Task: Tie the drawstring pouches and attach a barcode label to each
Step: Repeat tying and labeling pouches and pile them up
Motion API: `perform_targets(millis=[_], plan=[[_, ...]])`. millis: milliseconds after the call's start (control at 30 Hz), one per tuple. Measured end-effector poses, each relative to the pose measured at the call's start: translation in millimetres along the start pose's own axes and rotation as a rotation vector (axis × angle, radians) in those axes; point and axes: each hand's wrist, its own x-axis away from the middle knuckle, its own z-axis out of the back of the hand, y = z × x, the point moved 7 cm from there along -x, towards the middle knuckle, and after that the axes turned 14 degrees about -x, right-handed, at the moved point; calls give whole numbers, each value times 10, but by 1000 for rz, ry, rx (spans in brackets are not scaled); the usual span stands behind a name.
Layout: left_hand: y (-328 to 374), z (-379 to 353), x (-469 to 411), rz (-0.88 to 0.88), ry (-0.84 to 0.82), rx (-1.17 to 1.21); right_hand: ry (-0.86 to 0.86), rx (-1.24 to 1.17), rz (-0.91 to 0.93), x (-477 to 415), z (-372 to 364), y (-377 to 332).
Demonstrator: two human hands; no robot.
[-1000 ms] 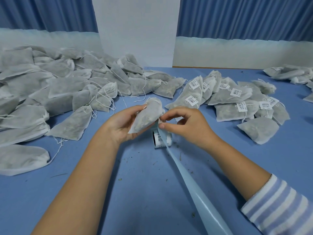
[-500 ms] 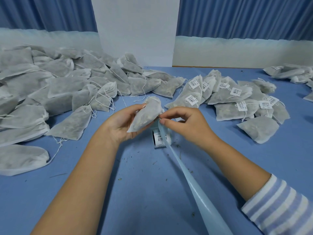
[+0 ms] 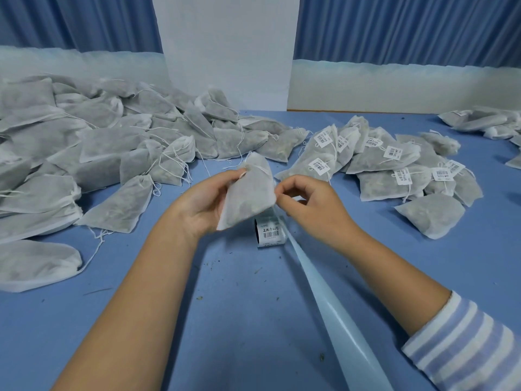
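Observation:
My left hand [image 3: 203,204] grips a grey drawstring pouch [image 3: 249,193] above the blue table [image 3: 225,320], its tied neck pointing away from me. My right hand [image 3: 313,210] is at the pouch's right edge, thumb and forefinger pinched together there; what they pinch is too small to tell. Below the pouch lies a roll of barcode labels [image 3: 270,232], and its pale backing strip [image 3: 338,314] trails toward me.
A big heap of unlabelled pouches [image 3: 93,159] covers the left of the table. Labelled pouches [image 3: 394,170] are piled to the right, with more labelled ones [image 3: 485,122] at the far right edge. Small bits of dried filling are scattered on the table.
The pouch has swung more upright in my left hand. My right hand has lifted from the backing strip to the pouch's right edge.

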Motion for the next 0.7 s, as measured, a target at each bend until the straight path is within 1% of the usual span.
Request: perform_targets(millis=[67,133,267,367,467,700], plan=[[19,-46,35,-16,-84,-25,25,42,44,11,9,-22],[59,-92,91,-55,-149,-99,44,69,71,22,26,-40],[141,-139,181,-146,-103,-401,35,203,143,29,23,-91],[151,-160,205,-158,-58,-536,16,272,154,30,0,-99],[142,-117,186,-142,-22,-564,41,180,106,18,29,-81],[125,-101,189,-131,-69,-562,90,31,7,-13,67,-15]])
